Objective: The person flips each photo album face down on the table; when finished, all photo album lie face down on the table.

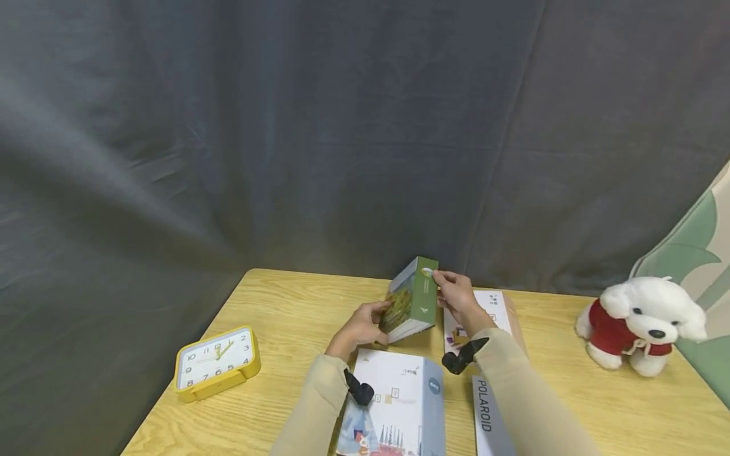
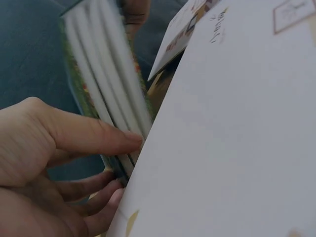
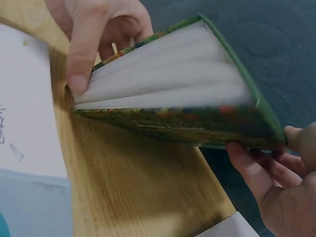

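A thick green book [image 1: 424,291] with a painted landscape on its cover is held up, tilted, at the back of the table. My left hand [image 1: 365,324] pinches the book's near left side, thumb on the page edges, as the left wrist view shows. At the green spine, my right hand [image 3: 281,177] grips the book with thumb and fingers. Its white pages [image 3: 168,74] are slightly fanned in the right wrist view. Just in front lies a white and blue illustrated book [image 1: 393,392], below my left wrist. Under my right forearm is another white illustrated book [image 1: 493,304].
On the left a yellow alarm clock [image 1: 219,364] lies tilted back on the wooden table [image 1: 285,297]. A white box marked POLAROID [image 1: 487,418] is partly under the right sleeve. A white plush dog [image 1: 639,323] in red sits at right. Behind hangs a dark curtain [image 1: 365,139].
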Demonstrator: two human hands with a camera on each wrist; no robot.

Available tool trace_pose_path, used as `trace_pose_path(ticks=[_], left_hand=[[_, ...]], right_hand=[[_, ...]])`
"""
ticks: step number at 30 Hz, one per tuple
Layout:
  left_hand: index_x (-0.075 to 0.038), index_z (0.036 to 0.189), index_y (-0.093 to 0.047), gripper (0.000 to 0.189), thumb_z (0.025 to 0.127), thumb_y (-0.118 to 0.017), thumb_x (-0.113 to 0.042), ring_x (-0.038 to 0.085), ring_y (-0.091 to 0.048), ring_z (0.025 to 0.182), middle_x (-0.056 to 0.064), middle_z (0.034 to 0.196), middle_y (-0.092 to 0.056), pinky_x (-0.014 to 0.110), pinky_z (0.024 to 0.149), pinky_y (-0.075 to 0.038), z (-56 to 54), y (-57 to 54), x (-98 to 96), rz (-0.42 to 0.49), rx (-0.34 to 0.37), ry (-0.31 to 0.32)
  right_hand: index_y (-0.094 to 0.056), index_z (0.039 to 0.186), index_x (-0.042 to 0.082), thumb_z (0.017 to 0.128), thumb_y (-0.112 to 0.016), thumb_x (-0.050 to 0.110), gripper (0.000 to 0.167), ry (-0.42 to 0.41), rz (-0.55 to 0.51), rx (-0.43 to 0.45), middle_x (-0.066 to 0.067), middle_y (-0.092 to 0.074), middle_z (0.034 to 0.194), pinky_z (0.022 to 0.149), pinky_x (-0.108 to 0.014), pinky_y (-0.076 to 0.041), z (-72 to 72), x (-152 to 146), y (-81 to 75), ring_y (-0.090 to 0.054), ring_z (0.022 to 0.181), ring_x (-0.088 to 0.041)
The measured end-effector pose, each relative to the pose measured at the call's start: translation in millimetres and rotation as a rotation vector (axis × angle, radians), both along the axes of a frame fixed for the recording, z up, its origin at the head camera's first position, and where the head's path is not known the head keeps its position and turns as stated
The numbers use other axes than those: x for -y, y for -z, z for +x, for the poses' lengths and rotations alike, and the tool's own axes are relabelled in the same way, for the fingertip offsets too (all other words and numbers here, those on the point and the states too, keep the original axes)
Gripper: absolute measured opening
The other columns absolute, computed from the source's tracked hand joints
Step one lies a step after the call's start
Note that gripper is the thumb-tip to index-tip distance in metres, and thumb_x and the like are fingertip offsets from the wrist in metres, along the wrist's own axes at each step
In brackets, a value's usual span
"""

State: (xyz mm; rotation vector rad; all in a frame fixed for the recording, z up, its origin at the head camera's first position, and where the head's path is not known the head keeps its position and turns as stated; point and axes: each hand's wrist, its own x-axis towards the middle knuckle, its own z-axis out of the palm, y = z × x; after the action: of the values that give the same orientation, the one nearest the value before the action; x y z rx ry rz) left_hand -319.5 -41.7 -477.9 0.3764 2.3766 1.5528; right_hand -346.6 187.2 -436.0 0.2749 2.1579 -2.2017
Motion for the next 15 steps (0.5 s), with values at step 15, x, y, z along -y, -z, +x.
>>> trace_pose_path(ticks=[15], left_hand=[[0.001,0.141,-0.053,0.069,0.085,-0.08,-0.028,0.045,-0.036,0.136,0.025,0.147,-0.04,0.057,0.104,-0.039,1.6,5.2,3.7,-0.035,0.0,-0.102]], right_hand=[[-0.042,0.142,-0.011,0.094,-0.068,0.033,0.071,0.061,0.713,-0.04,-0.034,-0.058,0.123,0.079,-0.049,-0.054,15.8,23.5,19.9,-0.064,0.099,-0.043]])
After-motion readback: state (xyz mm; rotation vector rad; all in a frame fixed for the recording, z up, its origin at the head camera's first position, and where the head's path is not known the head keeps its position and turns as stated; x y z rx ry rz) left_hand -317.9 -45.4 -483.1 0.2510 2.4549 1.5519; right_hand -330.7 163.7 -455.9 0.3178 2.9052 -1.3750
